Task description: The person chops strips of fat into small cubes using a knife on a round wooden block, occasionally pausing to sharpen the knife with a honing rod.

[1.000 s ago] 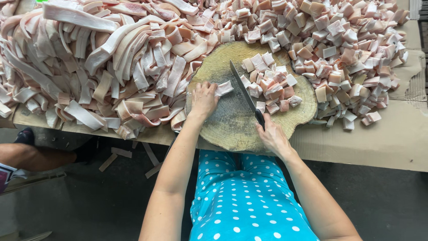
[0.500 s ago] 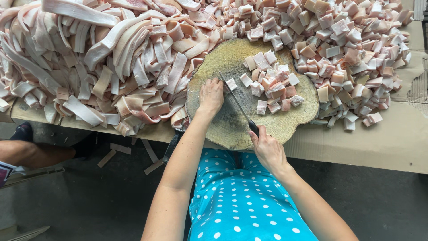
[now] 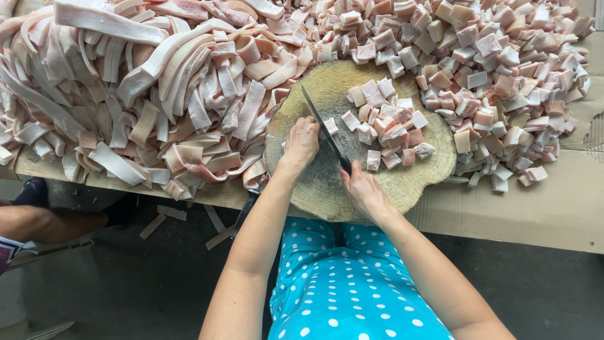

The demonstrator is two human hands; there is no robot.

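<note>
Mid-cut: right hand [image 3: 363, 192] clenched round dark-handled knife [image 3: 324, 129]; left hand [image 3: 302, 141] pinning pale fat strip [image 3: 331, 126] on round wooden block [image 3: 402, 182]. Next: strip fed forward.

Cardboard-covered table [image 3: 553, 208], grey floor [image 3: 126, 283] (scraps)

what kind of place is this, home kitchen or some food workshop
Probably a small meat-processing workshop: a huge heap of long pale pork-skin strips, a mound of cut pink cubes, and a round wooden chopping block on a cardboard-covered table.
</note>
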